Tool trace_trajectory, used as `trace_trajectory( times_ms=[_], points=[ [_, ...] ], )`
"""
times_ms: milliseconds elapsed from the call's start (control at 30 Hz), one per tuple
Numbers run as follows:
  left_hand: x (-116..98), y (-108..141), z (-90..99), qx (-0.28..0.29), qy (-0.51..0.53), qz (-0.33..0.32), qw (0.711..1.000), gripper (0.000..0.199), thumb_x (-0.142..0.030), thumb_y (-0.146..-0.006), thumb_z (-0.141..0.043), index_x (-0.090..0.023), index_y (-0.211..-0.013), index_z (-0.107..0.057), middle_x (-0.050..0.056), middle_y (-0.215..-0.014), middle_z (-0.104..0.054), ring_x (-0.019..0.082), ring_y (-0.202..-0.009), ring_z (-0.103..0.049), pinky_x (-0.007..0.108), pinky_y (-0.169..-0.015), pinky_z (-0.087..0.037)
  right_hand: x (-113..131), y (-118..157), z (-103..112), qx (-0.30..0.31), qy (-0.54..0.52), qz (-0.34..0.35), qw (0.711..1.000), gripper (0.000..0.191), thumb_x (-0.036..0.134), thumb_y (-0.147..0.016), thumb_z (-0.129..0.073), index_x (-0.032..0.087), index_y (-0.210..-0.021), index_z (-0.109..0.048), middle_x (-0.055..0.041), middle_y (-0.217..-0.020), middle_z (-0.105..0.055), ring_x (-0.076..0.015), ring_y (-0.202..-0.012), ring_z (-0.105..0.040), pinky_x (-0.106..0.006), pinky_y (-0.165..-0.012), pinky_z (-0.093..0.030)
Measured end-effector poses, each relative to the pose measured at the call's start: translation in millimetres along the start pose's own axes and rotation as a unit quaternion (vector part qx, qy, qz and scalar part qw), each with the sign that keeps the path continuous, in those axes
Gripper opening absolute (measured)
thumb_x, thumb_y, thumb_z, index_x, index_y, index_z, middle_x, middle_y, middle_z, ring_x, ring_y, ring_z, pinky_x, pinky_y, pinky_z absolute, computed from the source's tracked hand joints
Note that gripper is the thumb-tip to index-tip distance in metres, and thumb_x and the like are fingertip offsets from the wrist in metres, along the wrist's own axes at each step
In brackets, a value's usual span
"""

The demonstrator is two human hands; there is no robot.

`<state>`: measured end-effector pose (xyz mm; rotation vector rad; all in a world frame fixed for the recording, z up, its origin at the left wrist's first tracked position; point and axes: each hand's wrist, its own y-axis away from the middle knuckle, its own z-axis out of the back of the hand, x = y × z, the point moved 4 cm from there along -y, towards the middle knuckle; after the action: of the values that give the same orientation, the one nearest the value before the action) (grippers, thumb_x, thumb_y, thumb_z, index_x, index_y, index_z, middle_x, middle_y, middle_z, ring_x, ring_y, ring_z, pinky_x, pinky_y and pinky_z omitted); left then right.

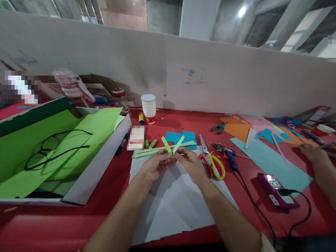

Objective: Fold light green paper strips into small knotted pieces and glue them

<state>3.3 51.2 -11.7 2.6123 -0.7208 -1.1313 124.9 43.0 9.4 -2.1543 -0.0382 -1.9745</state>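
The desk has a red surface. White paper lies centrally. Relative to the paper: open box, 9 o'clock; stacked cups, 11 o'clock; pliers, 1 o'clock; glue gun, 2 o'clock.

head: from wearer's head | faces forward, down | table near, partition beyond

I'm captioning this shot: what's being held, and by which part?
The left hand and right hand pinch a V of pale green paper near its lower point; its two upper ends stick up free.
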Motion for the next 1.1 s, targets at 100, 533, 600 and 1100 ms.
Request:
trace_trajectory(
  times_ms=[100, 533, 600, 1100],
  points=[
    [-1.0, 0.7, 0.4, 0.001, 0.013, -0.001, 1.0, 0.014, -0.003, -0.067, -0.066, -0.013, -0.077, -0.066, 0.003, -0.07, -0.069, 0.011, -0.061, -0.064, 0.024, -0.068, -0.054, -0.1, 0.8, -0.9, 0.016, -0.013, -0.011, 1.0, 0.021, 0.033, -0.072, -0.068, 0.024, -0.091, -0.066, -0.0013, -0.089, -0.064, -0.0164, -0.078, -0.057, -0.03, -0.077, -0.046],
    [5.0, 1.9, -3.4, 0.029, 0.037, -0.009, 0.999, 0.012, -0.004, -0.066, -0.067, -0.014, -0.073, -0.067, 0.003, -0.07, -0.069, 0.011, -0.062, -0.063, 0.023, -0.069, -0.054, 15.9, 4.8, -1.8, -0.013, 0.151, 0.132, 0.98, 0.008, 0.025, -0.079, -0.059, 0.024, -0.085, -0.064, -0.0033, -0.092, -0.06, -0.0194, -0.091, -0.054, -0.031, -0.082, -0.042],
    [5.8, 2.4, -4.4, 0.025, 0.047, -0.007, 0.999, 0.012, -0.003, -0.064, -0.068, -0.014, -0.07, -0.065, 0.002, -0.067, -0.067, 0.01, -0.06, -0.062, 0.023, -0.066, -0.054, 17.5, 5.7, -2.7, -0.019, 0.159, 0.149, 0.976, 0.007, 0.023, -0.08, -0.057, 0.024, -0.085, -0.063, -0.0032, -0.092, -0.059, -0.0193, -0.092, -0.053, -0.032, -0.084, -0.041],
    [12.5, 2.8, -6.9, -0.06, 0.064, -0.017, 0.996, 0.019, -0.013, -0.056, -0.079, -0.015, -0.065, -0.063, -0.002, -0.058, -0.06, 0.007, -0.054, -0.055, 0.018, -0.055, -0.046, 10.6, 4.4, 2.8, -0.081, 0.182, 0.142, 0.97, 0.008, 0.022, -0.076, -0.063, 0.024, -0.084, -0.067, -0.0027, -0.09, -0.061, -0.0171, -0.086, -0.056, -0.028, -0.073, -0.044]
  ],
)
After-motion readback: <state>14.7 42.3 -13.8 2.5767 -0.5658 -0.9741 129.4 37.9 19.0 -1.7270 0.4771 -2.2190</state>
